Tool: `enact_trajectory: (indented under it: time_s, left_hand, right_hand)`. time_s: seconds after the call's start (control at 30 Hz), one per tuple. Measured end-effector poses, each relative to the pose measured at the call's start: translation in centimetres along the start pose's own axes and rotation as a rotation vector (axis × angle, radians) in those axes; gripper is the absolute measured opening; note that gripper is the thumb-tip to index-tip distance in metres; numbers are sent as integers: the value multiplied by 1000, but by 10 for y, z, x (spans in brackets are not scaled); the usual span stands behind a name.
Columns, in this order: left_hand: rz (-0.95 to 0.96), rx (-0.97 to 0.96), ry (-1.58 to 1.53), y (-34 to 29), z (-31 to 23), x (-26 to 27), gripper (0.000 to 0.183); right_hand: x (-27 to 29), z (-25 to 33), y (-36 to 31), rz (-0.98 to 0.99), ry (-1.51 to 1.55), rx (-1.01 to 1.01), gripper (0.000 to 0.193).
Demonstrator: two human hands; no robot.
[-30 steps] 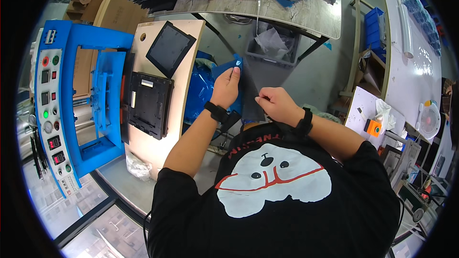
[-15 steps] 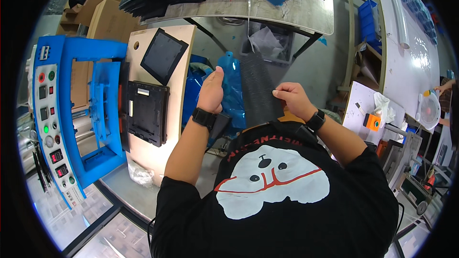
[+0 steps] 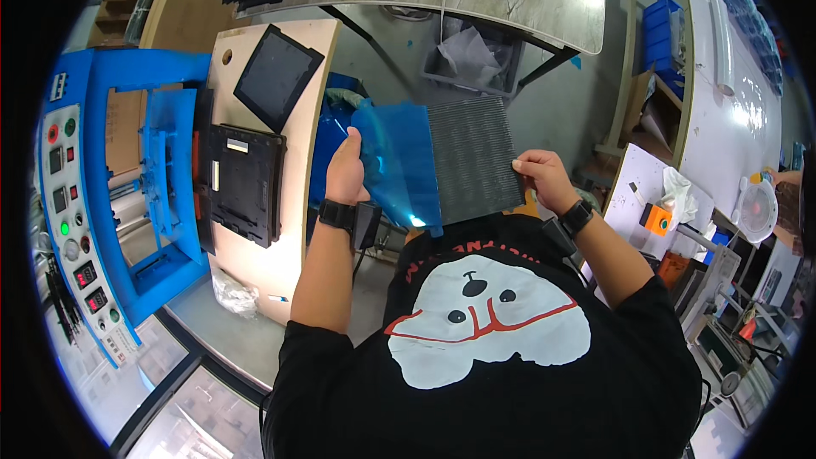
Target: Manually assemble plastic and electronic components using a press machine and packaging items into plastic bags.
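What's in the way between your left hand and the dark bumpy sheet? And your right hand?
Blue film lies between the left hand and the dark bumpy sheet. Nothing visible separates the right hand from that sheet: it pinches the sheet's right edge.

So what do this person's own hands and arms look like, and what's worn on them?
The left hand and right hand wear no gloves. Each wrist has a black band with a black box beside it. The short sleeves are plain black.
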State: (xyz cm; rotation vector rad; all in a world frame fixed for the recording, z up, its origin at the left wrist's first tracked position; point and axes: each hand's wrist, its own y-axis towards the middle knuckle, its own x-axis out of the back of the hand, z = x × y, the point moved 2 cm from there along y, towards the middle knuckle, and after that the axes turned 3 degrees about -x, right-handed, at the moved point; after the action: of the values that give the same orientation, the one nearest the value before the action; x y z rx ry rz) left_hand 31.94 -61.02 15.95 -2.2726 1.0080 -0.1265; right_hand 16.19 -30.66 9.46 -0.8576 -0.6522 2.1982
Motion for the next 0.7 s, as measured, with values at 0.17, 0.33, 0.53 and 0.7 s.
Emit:
enact_trajectory:
  time_s: [0.17,0.33,0.53,0.7]
  left_hand:
    - [-133,51,-127,28,73,41,47]
    - [-323,192,7,50,147,105,55]
    - [-702,254,95,37,215,269,64]
    - [-867,420,207,86,309,309,71]
  right_hand:
    - [18,-7,15,-21,-123,-49,13]
    - [48,-10,30,-75,-304,-147,13]
    - [149,38,31,-288,-379,-172,14]
    - [130,78,13,-462,-507,-131,17]
